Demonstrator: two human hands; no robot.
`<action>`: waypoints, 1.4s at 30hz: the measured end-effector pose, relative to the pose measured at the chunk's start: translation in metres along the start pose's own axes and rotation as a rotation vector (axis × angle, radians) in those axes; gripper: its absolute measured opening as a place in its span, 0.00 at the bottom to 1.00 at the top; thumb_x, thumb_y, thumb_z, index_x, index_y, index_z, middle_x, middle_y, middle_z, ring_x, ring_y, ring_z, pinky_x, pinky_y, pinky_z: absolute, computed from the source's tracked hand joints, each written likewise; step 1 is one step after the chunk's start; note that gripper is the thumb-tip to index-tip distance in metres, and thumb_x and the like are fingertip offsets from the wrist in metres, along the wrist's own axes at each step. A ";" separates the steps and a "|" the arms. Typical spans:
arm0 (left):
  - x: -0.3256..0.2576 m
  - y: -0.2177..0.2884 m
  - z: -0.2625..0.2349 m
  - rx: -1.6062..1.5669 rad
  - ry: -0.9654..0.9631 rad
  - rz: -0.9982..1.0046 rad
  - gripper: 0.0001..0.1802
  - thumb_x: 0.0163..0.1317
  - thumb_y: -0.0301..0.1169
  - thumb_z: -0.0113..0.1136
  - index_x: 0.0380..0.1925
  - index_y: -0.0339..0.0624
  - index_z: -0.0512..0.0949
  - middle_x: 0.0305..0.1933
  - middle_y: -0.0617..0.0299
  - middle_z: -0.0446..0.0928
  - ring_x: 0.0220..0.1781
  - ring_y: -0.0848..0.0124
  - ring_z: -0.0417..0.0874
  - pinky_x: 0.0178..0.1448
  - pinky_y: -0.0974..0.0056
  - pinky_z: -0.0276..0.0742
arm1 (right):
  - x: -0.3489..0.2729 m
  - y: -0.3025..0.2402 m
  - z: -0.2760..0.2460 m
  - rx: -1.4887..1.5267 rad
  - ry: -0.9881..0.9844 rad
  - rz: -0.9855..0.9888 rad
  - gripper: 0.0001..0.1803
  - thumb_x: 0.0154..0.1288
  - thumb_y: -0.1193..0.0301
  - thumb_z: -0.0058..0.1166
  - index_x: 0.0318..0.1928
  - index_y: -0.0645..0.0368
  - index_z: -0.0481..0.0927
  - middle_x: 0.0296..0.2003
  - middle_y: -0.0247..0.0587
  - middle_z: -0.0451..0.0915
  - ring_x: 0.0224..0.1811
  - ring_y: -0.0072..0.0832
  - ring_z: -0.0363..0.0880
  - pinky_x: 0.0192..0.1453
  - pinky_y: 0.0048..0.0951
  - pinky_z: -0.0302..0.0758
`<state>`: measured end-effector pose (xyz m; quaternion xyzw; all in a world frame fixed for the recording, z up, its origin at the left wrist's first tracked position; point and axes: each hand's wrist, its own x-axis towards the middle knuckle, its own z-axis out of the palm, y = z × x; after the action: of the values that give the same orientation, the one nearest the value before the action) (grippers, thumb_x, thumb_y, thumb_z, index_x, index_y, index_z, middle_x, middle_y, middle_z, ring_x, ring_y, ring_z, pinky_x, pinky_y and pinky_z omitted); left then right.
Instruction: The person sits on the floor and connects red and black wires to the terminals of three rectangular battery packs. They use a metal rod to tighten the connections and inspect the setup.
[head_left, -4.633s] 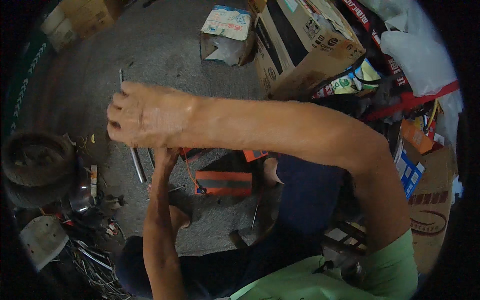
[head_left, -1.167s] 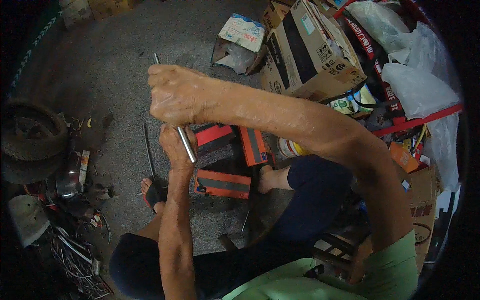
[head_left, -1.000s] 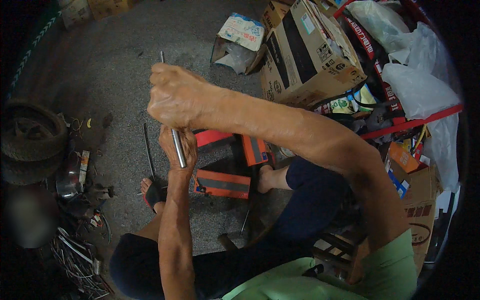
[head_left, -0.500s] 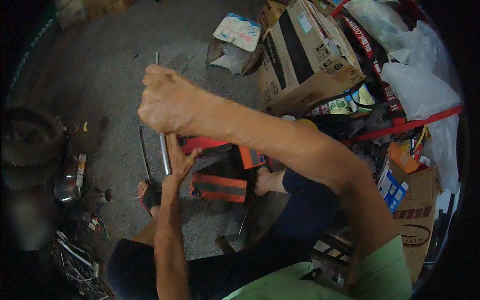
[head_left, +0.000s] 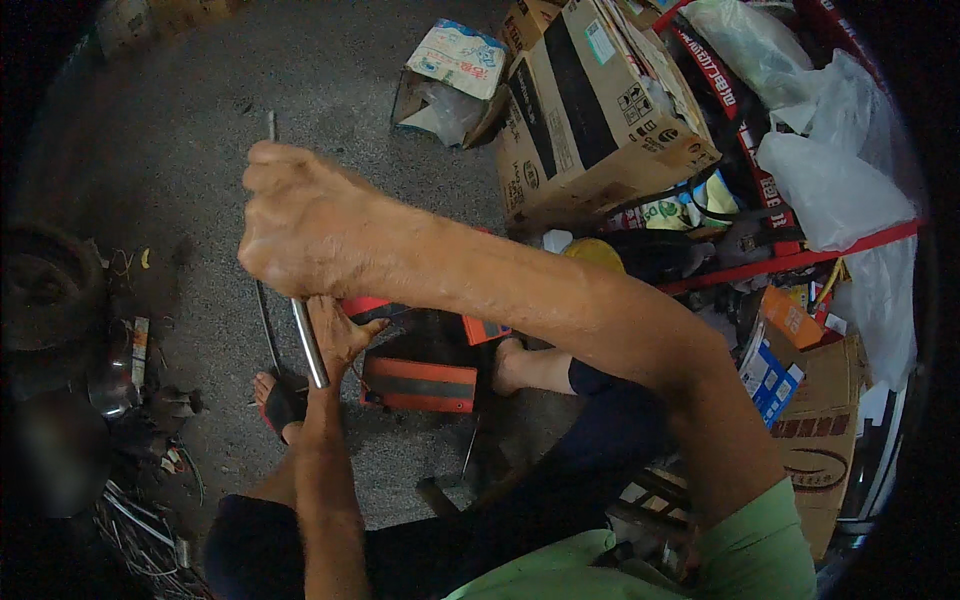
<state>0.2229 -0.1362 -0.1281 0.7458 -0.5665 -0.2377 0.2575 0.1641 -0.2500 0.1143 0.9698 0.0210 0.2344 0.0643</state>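
My right hand [head_left: 300, 225] is closed in a fist around a silver metal rod [head_left: 311, 350]. The rod slants, its thin end showing beyond the fist and its thicker end pointing back toward me. Just under that fist is my left hand [head_left: 336, 335], its thumb stretched out to the right. The left fingers are partly hidden behind the right hand, and the rod's lower end passes in front of the left wrist. Below the hands lies an orange-red block with a dark stripe [head_left: 418, 386]. Two more red-orange pieces show behind my right forearm, partly covered.
A large cardboard box [head_left: 600, 130] and a smaller open box [head_left: 455, 75] stand ahead on the right. Plastic bags [head_left: 820, 190] and a red metal bar [head_left: 800, 255] fill the right side. A tyre-like round object [head_left: 50, 290] and tangled wires [head_left: 140, 530] lie left. My feet flank the blocks.
The right fist has shifted left with the rod, whose near end now tilts more to the right and closer to me. The whole view has shifted slightly.
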 end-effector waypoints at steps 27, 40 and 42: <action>-0.005 0.001 0.010 0.101 0.190 0.025 0.62 0.39 0.61 0.75 0.64 0.29 0.59 0.59 0.38 0.69 0.61 0.40 0.71 0.62 0.44 0.69 | 0.009 0.017 0.005 -0.095 0.027 -0.082 0.04 0.41 0.64 0.61 0.18 0.46 0.86 0.20 0.31 0.84 0.32 0.27 0.82 0.46 0.31 0.71; -0.008 -0.009 0.016 0.058 0.243 0.034 0.63 0.33 0.55 0.81 0.63 0.27 0.58 0.54 0.43 0.72 0.57 0.44 0.74 0.59 0.49 0.72 | 0.012 0.021 -0.017 -0.270 -0.170 -0.214 0.05 0.49 0.63 0.57 0.22 0.39 0.85 0.23 0.25 0.83 0.38 0.28 0.84 0.52 0.36 0.72; -0.002 0.005 0.014 0.049 0.078 -0.058 0.68 0.33 0.54 0.82 0.67 0.27 0.55 0.57 0.41 0.71 0.59 0.42 0.74 0.62 0.48 0.72 | 0.005 0.023 -0.025 -0.274 0.008 -0.268 0.04 0.49 0.63 0.57 0.23 0.39 0.85 0.24 0.27 0.83 0.38 0.28 0.84 0.52 0.37 0.73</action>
<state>0.2095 -0.1368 -0.1347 0.7768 -0.5397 -0.2017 0.2541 0.1573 -0.2691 0.1416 0.9395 0.1183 0.2284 0.2262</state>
